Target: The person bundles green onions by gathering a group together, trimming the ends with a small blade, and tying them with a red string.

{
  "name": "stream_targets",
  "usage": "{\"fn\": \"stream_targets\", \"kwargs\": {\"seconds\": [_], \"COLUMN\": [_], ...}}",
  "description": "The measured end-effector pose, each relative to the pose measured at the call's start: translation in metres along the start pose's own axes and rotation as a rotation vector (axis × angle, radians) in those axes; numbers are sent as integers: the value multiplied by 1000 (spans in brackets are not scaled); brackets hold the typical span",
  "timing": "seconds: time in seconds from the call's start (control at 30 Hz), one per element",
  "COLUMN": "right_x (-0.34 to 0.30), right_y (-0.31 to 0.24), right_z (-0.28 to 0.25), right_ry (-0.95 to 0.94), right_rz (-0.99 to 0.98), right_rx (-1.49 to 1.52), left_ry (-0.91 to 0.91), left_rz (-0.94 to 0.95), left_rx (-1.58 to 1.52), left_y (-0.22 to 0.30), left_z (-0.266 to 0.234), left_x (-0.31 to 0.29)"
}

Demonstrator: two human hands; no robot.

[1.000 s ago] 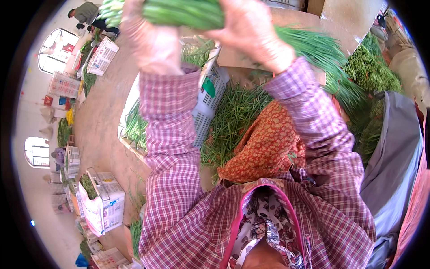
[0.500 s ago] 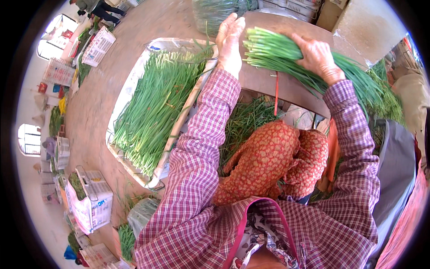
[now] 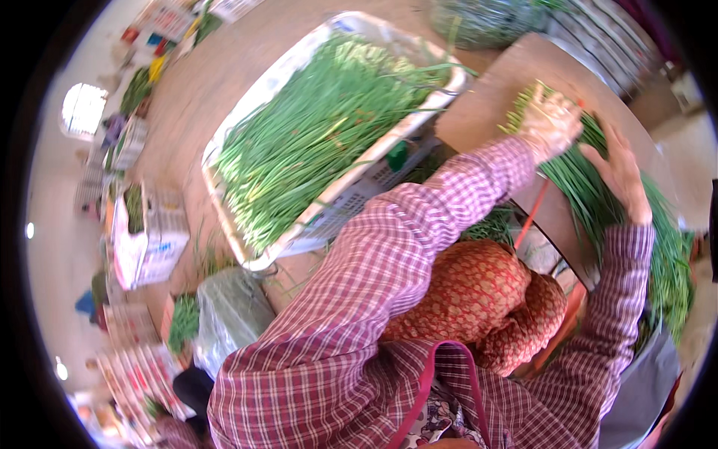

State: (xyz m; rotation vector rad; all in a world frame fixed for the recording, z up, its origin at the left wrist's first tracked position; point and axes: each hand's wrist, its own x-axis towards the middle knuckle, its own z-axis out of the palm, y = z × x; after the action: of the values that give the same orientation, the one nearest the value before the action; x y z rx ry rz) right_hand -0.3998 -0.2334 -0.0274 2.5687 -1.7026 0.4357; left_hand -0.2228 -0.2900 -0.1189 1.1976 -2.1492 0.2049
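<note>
A bunch of garlic chives (image 3: 577, 183) lies across the brown tabletop (image 3: 482, 101), its pale stem ends toward the left and its long leaves trailing off to the right. My left hand (image 3: 550, 123) is closed over the bunch near the stem ends; its fingertips are partly hidden. Flat and with the thumb apart, my right hand (image 3: 619, 170) rests along the leaves farther down. A thin red strip (image 3: 532, 215) hangs over the table's near edge.
To the left stands a white crate (image 3: 374, 162) filled with loose chives (image 3: 314, 135). Patterned red cloth (image 3: 467, 288) covers my knees below the table. A clear plastic bag (image 3: 232, 314) sits at lower left, and a wrapped green bundle (image 3: 486, 21) lies beyond the table.
My left hand has come from beside the crate onto the stem ends and closed there. My right hand has let go its grip and flattened along the leaves. The view has turned leftward.
</note>
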Motion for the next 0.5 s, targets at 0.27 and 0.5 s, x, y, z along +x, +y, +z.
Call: {"fn": "stream_targets", "kwargs": {"seconds": [0.27, 0.5], "right_x": [-18, -21], "right_y": [12, -9], "right_z": [50, -15], "right_ry": [92, 106], "right_rz": [16, 156], "right_rx": [-265, -237], "left_ry": [7, 215], "left_rz": [-59, -67], "left_rx": [-366, -439], "left_y": [-3, -35], "left_z": [-15, -218], "left_x": [-8, -110]}}
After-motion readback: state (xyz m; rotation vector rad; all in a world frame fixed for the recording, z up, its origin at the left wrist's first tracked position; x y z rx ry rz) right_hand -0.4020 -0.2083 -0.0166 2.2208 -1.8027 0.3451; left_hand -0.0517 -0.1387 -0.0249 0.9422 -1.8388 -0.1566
